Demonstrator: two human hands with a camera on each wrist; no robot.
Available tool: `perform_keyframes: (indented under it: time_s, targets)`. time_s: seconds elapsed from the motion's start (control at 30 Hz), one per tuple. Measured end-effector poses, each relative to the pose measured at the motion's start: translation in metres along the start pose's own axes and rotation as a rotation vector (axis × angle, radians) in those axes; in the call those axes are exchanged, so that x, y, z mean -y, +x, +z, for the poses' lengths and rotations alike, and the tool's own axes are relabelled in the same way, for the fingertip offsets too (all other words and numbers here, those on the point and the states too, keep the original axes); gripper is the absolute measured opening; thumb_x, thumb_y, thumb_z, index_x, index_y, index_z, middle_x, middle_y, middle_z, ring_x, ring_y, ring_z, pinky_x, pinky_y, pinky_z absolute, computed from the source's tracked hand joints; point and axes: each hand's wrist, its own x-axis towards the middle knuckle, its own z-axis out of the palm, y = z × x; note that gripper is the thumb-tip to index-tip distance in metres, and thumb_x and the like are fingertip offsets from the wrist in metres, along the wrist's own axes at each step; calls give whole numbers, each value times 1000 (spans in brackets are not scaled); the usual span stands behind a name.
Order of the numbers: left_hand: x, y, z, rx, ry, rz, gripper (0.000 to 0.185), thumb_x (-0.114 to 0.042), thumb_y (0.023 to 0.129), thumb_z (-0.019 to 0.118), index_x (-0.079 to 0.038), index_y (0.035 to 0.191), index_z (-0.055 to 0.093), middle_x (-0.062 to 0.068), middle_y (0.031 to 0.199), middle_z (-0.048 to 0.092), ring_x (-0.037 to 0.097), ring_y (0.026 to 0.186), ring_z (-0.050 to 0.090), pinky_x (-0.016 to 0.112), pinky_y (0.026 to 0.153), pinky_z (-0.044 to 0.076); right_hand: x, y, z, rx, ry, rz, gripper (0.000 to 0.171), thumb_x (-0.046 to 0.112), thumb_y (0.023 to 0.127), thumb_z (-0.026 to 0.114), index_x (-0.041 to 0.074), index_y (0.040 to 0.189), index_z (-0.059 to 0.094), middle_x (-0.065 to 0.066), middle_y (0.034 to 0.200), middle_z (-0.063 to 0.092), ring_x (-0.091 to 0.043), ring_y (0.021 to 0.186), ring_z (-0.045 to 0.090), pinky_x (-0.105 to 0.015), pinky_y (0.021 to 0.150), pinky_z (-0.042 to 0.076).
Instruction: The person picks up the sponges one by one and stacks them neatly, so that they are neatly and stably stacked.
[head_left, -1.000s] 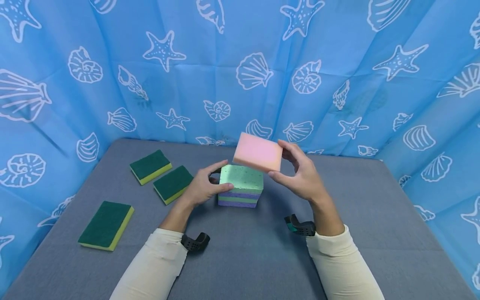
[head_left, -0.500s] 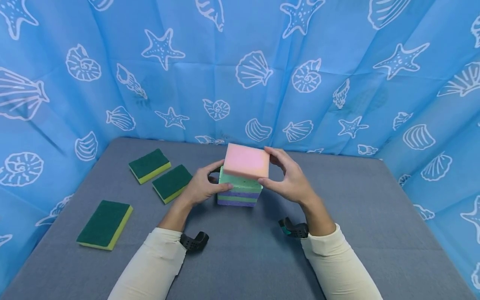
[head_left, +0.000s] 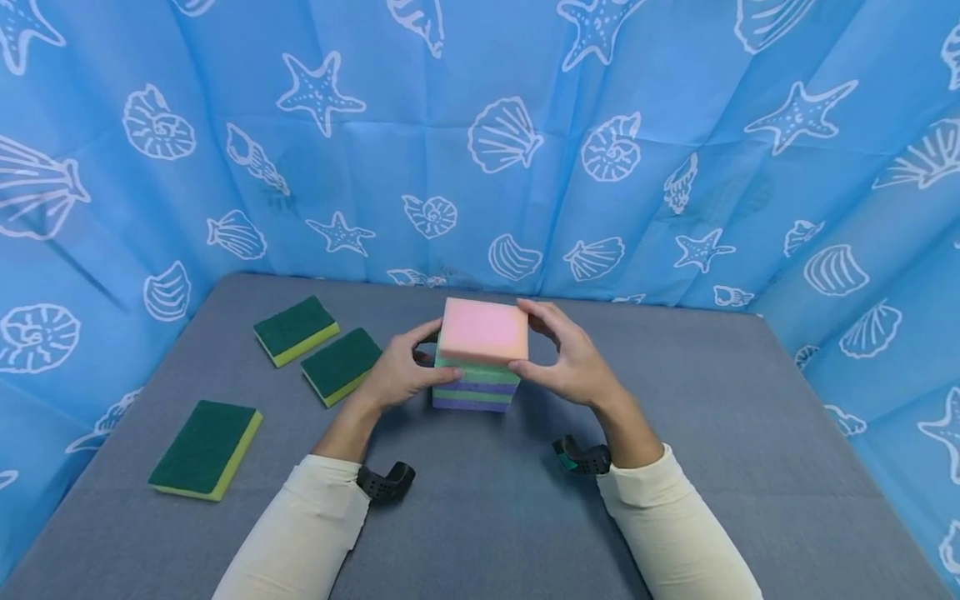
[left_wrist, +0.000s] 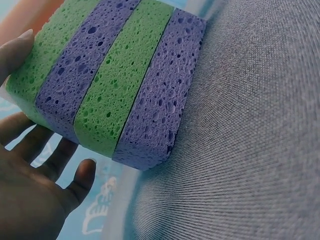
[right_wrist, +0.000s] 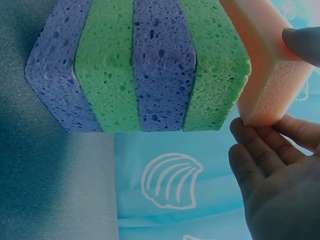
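Pink sponge [head_left: 483, 330] sits on top of the stack of green and purple sponges [head_left: 476, 387] near the middle of the grey table [head_left: 750, 433], and you have it between thumb and fingers of your right hand [head_left: 573, 367]; in the right wrist view your fingertips [right_wrist: 250, 131] touch its corner and your thumb presses its far side. Your left hand [head_left: 397, 377] is against the left side of the stack, with the thumb on the top green layer and the fingers loosely spread behind it, as the left wrist view shows. The stack has four layers, green and purple in turn, with purple at the bottom on the table. To your left lie three green-and-yellow scouring pads: two close together [head_left: 295, 329] [head_left: 341, 365] near the stack, and one [head_left: 206, 449] nearer to you, well apart. A blue curtain with shells and starfish [head_left: 675, 125] hangs around the table.
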Motion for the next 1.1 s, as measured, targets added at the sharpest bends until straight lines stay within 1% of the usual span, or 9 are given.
perform_keyframes:
  time_s: [0.17, 0.37, 0.57, 0.73, 0.83, 0.93, 1.1]
  targets:
    - [0, 0, 1, -3, 4, 20, 79, -17, 82, 78, -3, 148, 36, 16, 145, 42, 33, 125, 43, 52, 93, 42, 1, 0, 1, 16, -20, 28, 71, -2, 78, 76, -14, 138, 40, -28, 132, 47, -38, 122, 46, -51, 101, 36]
    - [1, 0, 2, -8, 0, 19, 79, -16, 82, 78, -5, 148, 38, 15, 145, 42, 31, 126, 43, 54, 93, 41, 0, -1, 2, 26, -22, 53, 71, 0, 78, 76, -13, 138, 41, -27, 132, 47, -37, 123, 46, -51, 102, 36]
    - [0, 0, 3, -5, -1, 17, 78, -14, 82, 78, -5, 148, 38, 15, 145, 42, 32, 125, 43, 55, 94, 40, -1, -2, 1, 39, -28, 63, 71, 1, 79, 76, -12, 138, 41, -26, 131, 48, -36, 124, 46, -47, 103, 36]
    - [0, 0, 2, -2, 2, 0, 81, -18, 82, 78, -6, 149, 35, 14, 146, 41, 35, 120, 46, 52, 90, 43, -2, -2, 1, 55, -29, 95, 71, 4, 80, 76, -11, 139, 41, -25, 133, 47, -36, 125, 45, -45, 104, 35]
    - [0, 0, 2, -1, 14, 0, 84, -22, 81, 79, -6, 150, 34, 14, 147, 40, 34, 123, 44, 53, 91, 42, -2, -2, 0, 68, -31, 110, 70, 5, 80, 76, -10, 140, 41, -25, 134, 47, -36, 126, 44, -46, 104, 35]
    - [1, 0, 1, -1, 28, 8, 87, -25, 80, 80, -5, 151, 32, 15, 148, 39, 33, 128, 39, 54, 94, 39, -2, -2, 0, 77, -30, 111, 70, 5, 80, 75, -10, 140, 41, -25, 134, 46, -36, 127, 43, -46, 104, 34]
    - [1, 1, 0, 5, 32, 1, 89, -26, 80, 80, -5, 151, 31, 15, 148, 38, 33, 128, 39, 55, 95, 38, -4, -1, 0, 84, -36, 115, 70, 4, 80, 74, -11, 140, 41, -25, 134, 46, -36, 127, 43, -46, 104, 34]
